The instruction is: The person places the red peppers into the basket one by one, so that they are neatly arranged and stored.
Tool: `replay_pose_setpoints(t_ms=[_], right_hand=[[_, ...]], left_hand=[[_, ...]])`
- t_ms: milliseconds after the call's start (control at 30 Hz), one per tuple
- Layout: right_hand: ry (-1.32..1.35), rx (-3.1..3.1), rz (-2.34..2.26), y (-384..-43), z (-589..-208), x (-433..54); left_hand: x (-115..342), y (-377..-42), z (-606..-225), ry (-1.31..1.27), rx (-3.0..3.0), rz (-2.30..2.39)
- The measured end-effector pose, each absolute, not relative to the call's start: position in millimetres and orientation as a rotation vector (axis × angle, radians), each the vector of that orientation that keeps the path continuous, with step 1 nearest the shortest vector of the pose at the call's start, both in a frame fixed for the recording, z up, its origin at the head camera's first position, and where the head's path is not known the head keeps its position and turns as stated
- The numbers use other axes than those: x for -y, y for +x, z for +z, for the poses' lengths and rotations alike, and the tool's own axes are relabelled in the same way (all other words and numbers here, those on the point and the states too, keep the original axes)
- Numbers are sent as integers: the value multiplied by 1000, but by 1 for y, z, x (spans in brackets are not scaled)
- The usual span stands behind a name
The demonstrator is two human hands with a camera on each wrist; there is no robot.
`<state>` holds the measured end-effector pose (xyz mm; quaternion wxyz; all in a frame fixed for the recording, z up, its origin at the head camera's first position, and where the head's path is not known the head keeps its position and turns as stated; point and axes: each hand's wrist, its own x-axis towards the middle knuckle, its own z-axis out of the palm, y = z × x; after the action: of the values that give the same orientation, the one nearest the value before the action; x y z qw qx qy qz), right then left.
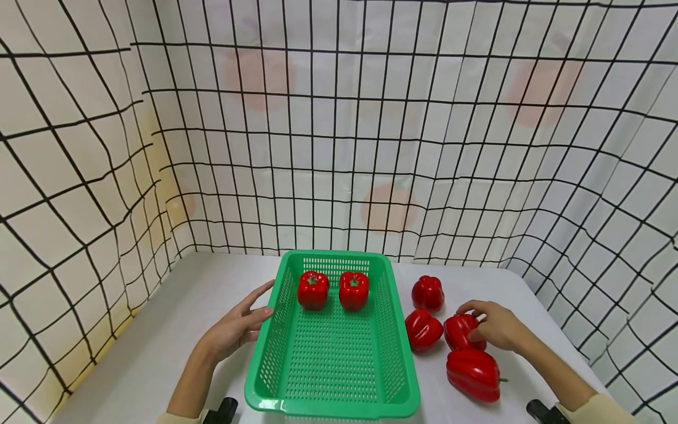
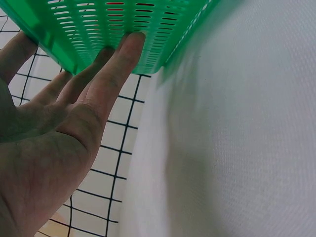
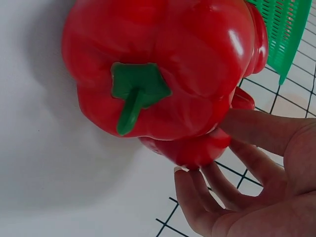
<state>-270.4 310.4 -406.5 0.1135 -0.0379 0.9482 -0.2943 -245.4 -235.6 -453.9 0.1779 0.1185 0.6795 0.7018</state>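
Note:
My left hand (image 1: 235, 330) rests against the left side of the green plastic basket (image 1: 408, 365), fingers extended; in the left wrist view its fingertips (image 2: 132, 43) meet the slotted wall. Two red bell peppers (image 1: 313, 290) (image 1: 354, 291) stand upright at the basket's far end. Right of the basket, my right hand (image 1: 495, 327) grips a red bell pepper (image 1: 459, 333), thumb on the near side and fingers over the far side. In the right wrist view that pepper (image 3: 190, 150) is mostly hidden behind a larger one with a green stem (image 3: 131, 111).
Around the gripped pepper lie a large pepper (image 1: 474, 374) in front, one on its side (image 1: 423, 330) by the basket, and another (image 1: 428, 294) farther back. A black wire grid (image 1: 339, 171) encloses the white table (image 1: 212, 265) at the back and sides.

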Motion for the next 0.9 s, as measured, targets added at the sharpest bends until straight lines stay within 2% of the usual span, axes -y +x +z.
replay_pose_setpoints(t_ms=[367,900], right_hand=[[-65,-2741,-941,-268,-406,-304],[-139,-2976,-687,-269,-419,-308]], left_hand=[[235,-245,-453,322,-1918,1985],[234,-246,-453,344,-1921,1988]])
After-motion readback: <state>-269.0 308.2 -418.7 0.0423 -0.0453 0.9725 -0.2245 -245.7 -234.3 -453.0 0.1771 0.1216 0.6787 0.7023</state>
